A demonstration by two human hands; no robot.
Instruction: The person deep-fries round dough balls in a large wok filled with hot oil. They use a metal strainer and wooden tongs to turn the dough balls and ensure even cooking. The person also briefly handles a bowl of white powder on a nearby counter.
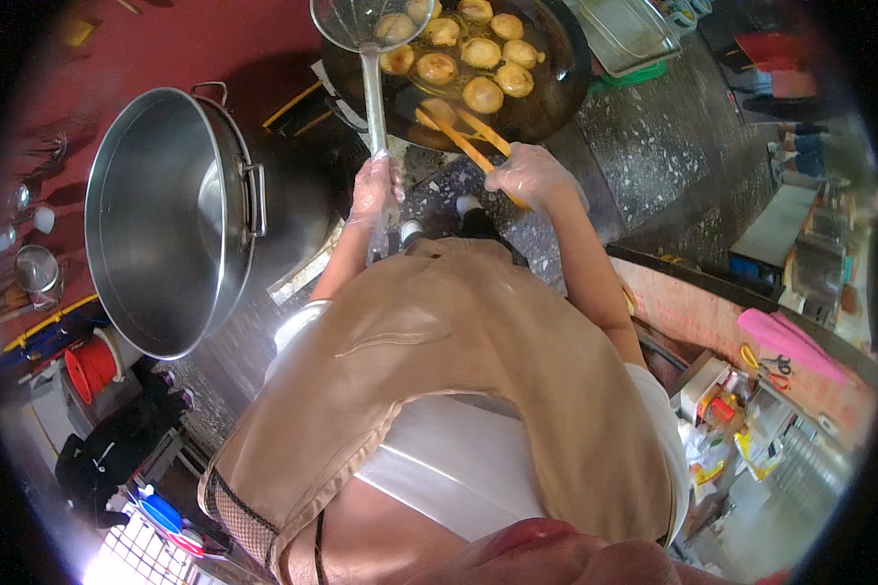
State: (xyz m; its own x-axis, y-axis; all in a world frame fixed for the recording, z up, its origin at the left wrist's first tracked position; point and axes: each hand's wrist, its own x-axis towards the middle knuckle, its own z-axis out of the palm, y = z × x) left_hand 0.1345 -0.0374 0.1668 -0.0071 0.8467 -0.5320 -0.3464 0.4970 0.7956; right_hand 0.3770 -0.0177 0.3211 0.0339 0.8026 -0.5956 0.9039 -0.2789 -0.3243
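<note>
My left hand (375, 189), in a clear plastic glove, grips the handle of a wire-mesh skimmer (372, 95). The skimmer's round mesh head is over the far left part of a wide dark frying pan (567, 95). Several golden-brown round fried cakes (481, 53) lie in oil in the pan. In my right hand (534, 175), also gloved, is a pair of yellowish tongs (468, 146). The tongs' tips straddle one cake (439, 112) near the pan's close edge; I cannot tell whether they pinch it.
Left of the pan stands a large, deep stainless-steel pot (161, 219) with side handles. A metal tray (629, 36) is at the pan's right. Ladles and strainers (36, 267) hang along the red wall. Scissors (778, 373) and a pink cloth (790, 340) lie on the right-hand counter.
</note>
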